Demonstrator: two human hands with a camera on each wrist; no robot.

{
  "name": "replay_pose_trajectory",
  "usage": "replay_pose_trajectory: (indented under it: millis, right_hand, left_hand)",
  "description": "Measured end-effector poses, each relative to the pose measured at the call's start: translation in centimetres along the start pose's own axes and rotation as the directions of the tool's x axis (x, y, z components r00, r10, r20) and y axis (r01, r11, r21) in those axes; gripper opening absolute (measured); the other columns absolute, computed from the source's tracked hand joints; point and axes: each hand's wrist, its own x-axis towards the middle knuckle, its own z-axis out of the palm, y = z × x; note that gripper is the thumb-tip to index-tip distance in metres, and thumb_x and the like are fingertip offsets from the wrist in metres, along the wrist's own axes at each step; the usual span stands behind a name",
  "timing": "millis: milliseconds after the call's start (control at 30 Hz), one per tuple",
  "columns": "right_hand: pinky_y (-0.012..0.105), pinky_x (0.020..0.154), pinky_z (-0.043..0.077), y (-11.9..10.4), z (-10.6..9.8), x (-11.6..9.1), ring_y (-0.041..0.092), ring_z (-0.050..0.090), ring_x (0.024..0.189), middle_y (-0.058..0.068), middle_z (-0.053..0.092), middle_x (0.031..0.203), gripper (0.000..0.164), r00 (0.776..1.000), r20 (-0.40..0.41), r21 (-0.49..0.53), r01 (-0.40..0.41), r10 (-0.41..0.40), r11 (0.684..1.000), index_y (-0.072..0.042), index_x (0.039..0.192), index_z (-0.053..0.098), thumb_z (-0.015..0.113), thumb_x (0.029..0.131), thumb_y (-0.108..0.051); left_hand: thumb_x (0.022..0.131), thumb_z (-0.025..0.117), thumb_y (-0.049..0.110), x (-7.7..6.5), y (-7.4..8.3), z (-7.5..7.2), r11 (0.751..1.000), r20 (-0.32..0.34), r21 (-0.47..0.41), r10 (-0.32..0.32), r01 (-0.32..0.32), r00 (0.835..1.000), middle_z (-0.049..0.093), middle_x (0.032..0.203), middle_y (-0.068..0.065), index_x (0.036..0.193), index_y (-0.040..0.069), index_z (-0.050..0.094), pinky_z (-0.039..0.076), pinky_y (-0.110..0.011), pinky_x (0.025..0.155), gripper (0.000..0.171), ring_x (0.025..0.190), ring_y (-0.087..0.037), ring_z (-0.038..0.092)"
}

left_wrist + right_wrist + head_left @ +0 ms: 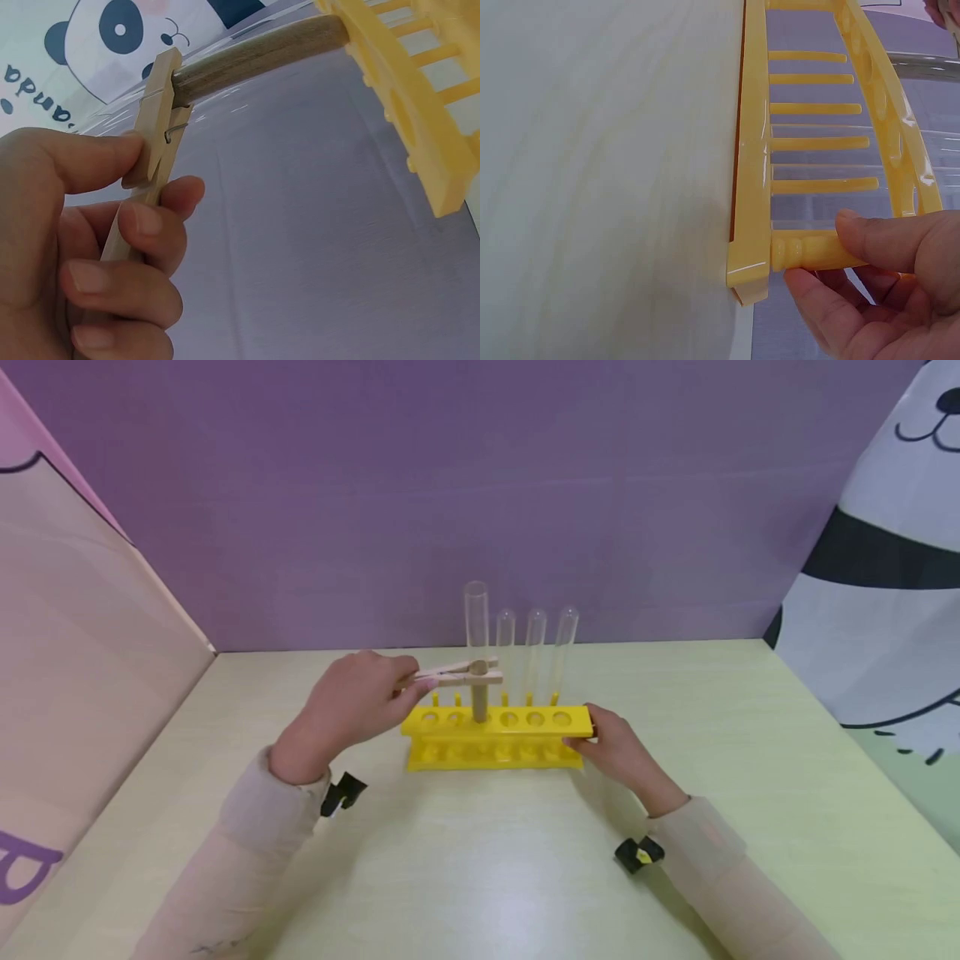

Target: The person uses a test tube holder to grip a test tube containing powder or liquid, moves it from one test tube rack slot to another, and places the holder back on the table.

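My left hand grips a wooden test tube holder, its thumb and curled fingers around the handle in the left wrist view. The holder's jaws clasp an upright glass test tube with brownish contents in its lower part. The tube's bottom end stands at a middle hole of the yellow test tube rack; I cannot tell how far it reaches in. My right hand holds the rack's right end, thumb and fingers pinching the side post in the right wrist view.
Three clear test tubes stand upside down on pegs along the rack's rear right. The rack sits on a pale wood-grain table. Behind the table rises a purple backdrop, with printed panels at both sides.
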Motion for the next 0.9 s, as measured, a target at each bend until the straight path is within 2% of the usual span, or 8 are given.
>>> replay_pose_trajectory:
  millis: [533, 900]
  right_hand:
    - [0.04, 0.081, 0.051, 0.26, 0.06, -0.01, 0.03, 0.058, 0.097, 0.021, 0.06, 0.112, 0.031, 0.999, 0.003, -0.007, -0.031, 0.031, 0.999, 0.008, 0.118, 0.051, 0.061, 0.09, -0.003]
    - [0.04, 0.081, 0.051, 0.19, 0.19, 0.01, 0.029, 0.058, 0.097, 0.021, 0.06, 0.111, 0.031, 1.0, 0.001, 0.005, -0.023, 0.023, 1.0, 0.007, 0.117, 0.052, 0.061, 0.09, -0.002]
  left_hand:
    - [0.096, 0.055, 0.03, 0.31, 0.29, -0.55, 1.0, -0.032, -0.025, 0.003, -0.004, 0.999, 0.033, 0.052, 0.001, 0.069, 0.011, 0.052, 0.026, -0.027, 0.047, 0.033, 0.046, -0.012, 0.026]
    - [0.096, 0.055, 0.03, 0.65, 0.67, -0.31, 0.999, -0.06, -0.019, 0.036, -0.037, 0.998, 0.032, 0.051, 0.002, 0.068, 0.012, 0.051, 0.026, -0.027, 0.047, 0.034, 0.045, -0.012, 0.025]
